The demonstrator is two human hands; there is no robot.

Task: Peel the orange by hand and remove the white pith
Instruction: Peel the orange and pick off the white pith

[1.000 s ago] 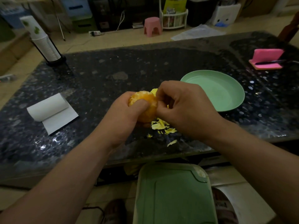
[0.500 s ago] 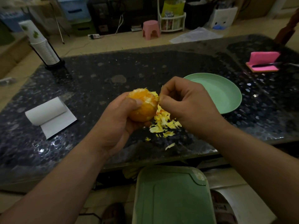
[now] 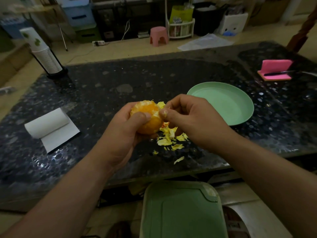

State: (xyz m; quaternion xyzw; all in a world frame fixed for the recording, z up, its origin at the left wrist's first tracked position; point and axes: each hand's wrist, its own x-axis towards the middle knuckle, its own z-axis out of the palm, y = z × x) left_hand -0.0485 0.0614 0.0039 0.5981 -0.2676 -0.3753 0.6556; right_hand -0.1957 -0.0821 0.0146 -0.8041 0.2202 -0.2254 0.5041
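My left hand [image 3: 123,133] grips a partly peeled orange [image 3: 148,117] above the dark stone table [image 3: 103,93], thumb across its front. White pith patches show on its top and right side. My right hand [image 3: 192,121] is right beside the fruit, thumb and fingers pinching a small pale scrap of pith at its right edge. A pile of yellow peel bits [image 3: 169,136] lies on the table under both hands.
An empty green plate [image 3: 228,103] sits to the right. A paper roll [image 3: 48,124] lies at the left, a cup stack [image 3: 42,54] at the far left, a pink holder with a knife [image 3: 276,70] at the far right. A green lid [image 3: 181,212] is below the table's edge.
My right hand came back from above the peel pile to the orange's right side and pinches pith there. More peel bits lie on the table than a second ago.
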